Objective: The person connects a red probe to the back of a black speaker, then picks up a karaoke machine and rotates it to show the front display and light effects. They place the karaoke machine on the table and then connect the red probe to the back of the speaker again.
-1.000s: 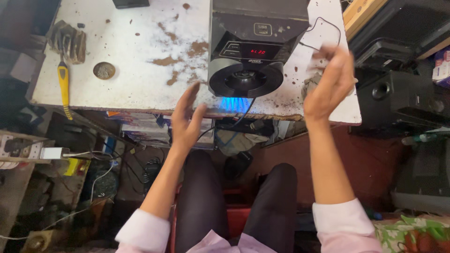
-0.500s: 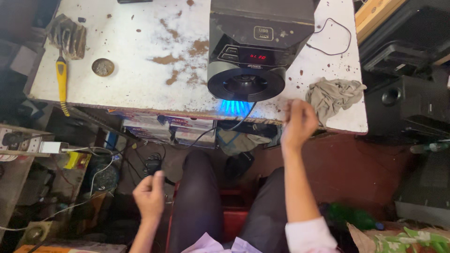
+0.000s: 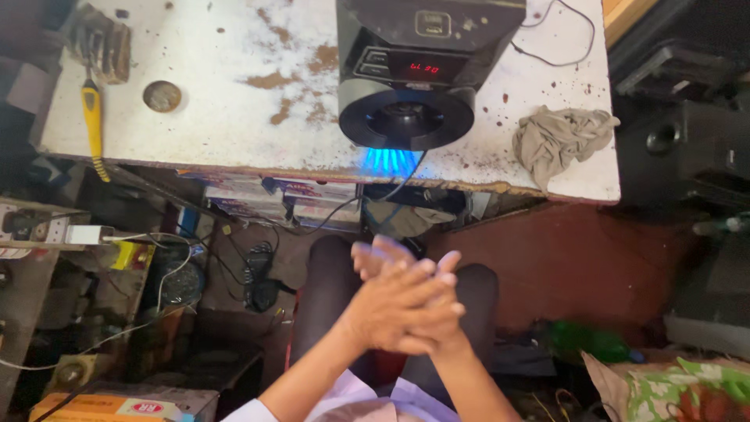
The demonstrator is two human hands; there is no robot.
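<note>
Left hand flat over right hand

- the left hand rose from beside the thigh to the lap.
- the right hand dropped from the table edge and pressed against it.

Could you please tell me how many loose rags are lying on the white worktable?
1: a crumpled grey rag on the worktable at its right end, beside the black speaker. None seems hidden.
</note>
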